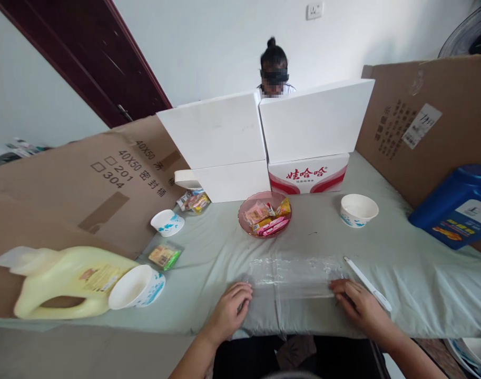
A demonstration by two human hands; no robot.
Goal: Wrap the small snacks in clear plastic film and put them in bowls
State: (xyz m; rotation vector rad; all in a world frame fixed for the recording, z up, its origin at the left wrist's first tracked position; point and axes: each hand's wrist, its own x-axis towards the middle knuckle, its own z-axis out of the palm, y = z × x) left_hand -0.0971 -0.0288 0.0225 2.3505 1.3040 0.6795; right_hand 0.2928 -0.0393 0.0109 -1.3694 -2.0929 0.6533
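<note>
A clear plastic bag (291, 276) lies flat on the cloth-covered table in front of me. At its left end my left hand (230, 308) has its fingers curled down on the edge. My right hand (356, 302) pinches the bag's right end. Just beyond the right hand lies a white, slim-handled utensil (367, 284), whose exact kind I cannot make out. Behind the bag stands a pink glass bowl (245, 226) with several wrapped snacks (266, 217) in it.
White panels (214, 131) and a printed box (309, 173) stand across the back, with a person (274, 73) behind. Left are paper bowls (137, 287), wrapped snacks (165, 255) and a yellow jug (72, 268). Right are a paper bowl (357, 210) and a blue bottle (457, 210). Cardboard (433, 121) flanks both sides.
</note>
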